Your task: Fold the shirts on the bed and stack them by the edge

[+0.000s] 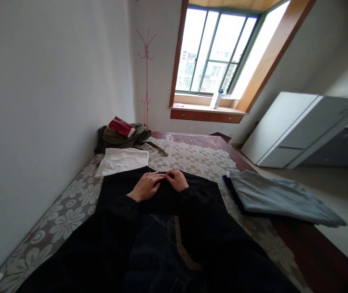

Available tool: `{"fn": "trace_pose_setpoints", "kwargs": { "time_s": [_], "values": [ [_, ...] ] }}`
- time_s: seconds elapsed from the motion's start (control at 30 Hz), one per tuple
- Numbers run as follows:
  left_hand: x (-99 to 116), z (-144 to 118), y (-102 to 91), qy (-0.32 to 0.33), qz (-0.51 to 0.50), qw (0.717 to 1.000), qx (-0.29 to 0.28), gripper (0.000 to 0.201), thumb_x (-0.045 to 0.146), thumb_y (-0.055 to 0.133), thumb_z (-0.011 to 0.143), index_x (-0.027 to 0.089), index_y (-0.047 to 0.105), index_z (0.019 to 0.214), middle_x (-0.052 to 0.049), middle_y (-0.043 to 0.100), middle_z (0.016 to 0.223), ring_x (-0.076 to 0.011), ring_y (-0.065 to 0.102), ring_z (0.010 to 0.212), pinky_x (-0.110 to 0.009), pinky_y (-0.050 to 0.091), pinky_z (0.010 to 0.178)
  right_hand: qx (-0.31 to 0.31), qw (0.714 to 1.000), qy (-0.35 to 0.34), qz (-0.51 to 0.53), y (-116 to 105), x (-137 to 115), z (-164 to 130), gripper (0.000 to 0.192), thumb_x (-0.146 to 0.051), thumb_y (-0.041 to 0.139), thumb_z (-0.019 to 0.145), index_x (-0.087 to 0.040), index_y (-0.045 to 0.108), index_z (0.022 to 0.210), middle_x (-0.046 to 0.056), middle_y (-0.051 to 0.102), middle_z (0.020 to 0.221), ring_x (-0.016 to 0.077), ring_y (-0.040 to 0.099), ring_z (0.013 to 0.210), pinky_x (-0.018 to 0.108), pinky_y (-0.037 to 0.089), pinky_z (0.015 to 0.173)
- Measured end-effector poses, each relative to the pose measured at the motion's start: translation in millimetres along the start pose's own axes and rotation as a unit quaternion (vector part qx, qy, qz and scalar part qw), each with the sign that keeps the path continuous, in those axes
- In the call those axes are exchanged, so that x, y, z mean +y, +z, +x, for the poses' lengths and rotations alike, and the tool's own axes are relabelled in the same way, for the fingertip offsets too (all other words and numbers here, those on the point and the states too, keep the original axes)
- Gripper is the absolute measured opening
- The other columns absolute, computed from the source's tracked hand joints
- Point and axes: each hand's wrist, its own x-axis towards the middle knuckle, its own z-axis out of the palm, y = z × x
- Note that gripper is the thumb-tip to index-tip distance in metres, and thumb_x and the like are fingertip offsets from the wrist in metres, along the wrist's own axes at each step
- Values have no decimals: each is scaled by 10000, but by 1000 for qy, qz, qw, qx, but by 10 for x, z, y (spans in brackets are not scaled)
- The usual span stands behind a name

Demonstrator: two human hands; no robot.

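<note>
A black garment (113, 188) lies spread on the lace-covered table in front of me. My left hand (145, 187) rests on its far part, palm down, with the fingers stretched toward the right along the upper edge. Close beside it, my right hand (177, 180) has its fingers bent and pressed together on the same edge, pinching the cloth near the middle. The fingertips of both hands nearly meet. My dark sleeves blend into the garment, so its near outline is hard to make out.
A folded white cloth (125, 160) lies beyond the garment at left, near a green bag (107, 138) with a red packet (121, 127) on it. Folded grey clothing (271, 195) overhangs the table's right edge. A white wall (55, 81) borders the left side.
</note>
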Motion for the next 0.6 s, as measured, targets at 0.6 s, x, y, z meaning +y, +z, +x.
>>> {"fn": "trace_pose_setpoints", "kwargs": {
  "time_s": [0.6],
  "values": [
    [2, -3, -15, 5, -1, 1000, 8, 487, 197, 555, 1030, 299, 690, 1486, -46, 682, 1534, -261, 566, 1501, -490, 386, 1307, -1, 1000, 18, 16, 29, 72, 54, 226, -169, 626, 1000, -233, 807, 880, 55, 791, 1007, 221, 716, 1012, 319, 530, 948]
  ]
}}
